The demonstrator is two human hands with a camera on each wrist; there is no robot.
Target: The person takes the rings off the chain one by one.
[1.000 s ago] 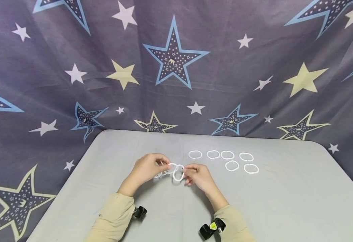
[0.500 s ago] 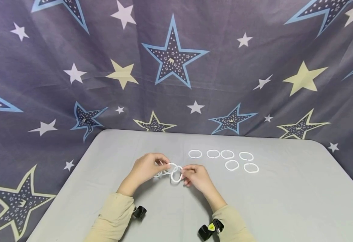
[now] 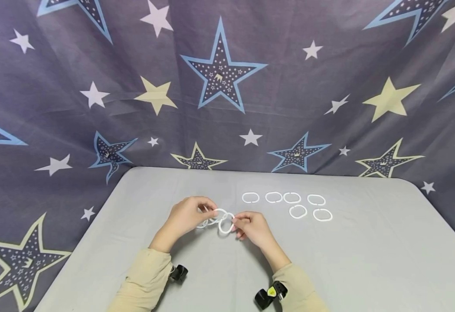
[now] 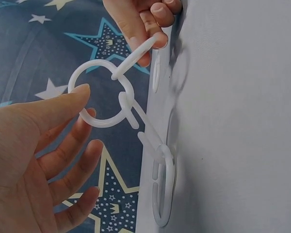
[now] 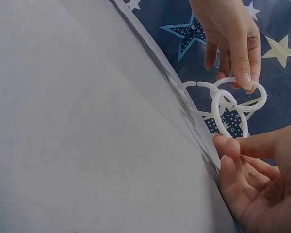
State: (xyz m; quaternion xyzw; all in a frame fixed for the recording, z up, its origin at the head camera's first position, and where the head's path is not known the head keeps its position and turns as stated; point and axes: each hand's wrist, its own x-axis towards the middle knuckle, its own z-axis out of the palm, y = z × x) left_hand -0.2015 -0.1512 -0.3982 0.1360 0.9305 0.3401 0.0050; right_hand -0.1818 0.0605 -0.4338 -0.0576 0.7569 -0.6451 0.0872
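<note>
My left hand (image 3: 190, 214) pinches a white plastic chain link (image 4: 94, 62) between thumb and fingers, above the grey table. From that link hang further joined links (image 4: 169, 184), the lowest at the table surface in the left wrist view. With thumb and fingertips, my right hand (image 3: 252, 225) pinches another white link (image 5: 216, 111). This one crosses the left hand's link and looks looped through it in the right wrist view. The gap in the right hand's link is hidden by its fingertips.
Several loose white oval links lie farther back on the grey table (image 3: 360, 251), among them one link (image 3: 250, 192) at the left and one link (image 3: 322, 220) at the right. A star-patterned curtain (image 3: 274, 86) hangs behind the table.
The right hand and its link have shifted slightly left, toward the left hand. Both hands keep their pinch; the loose links have not been moved.
</note>
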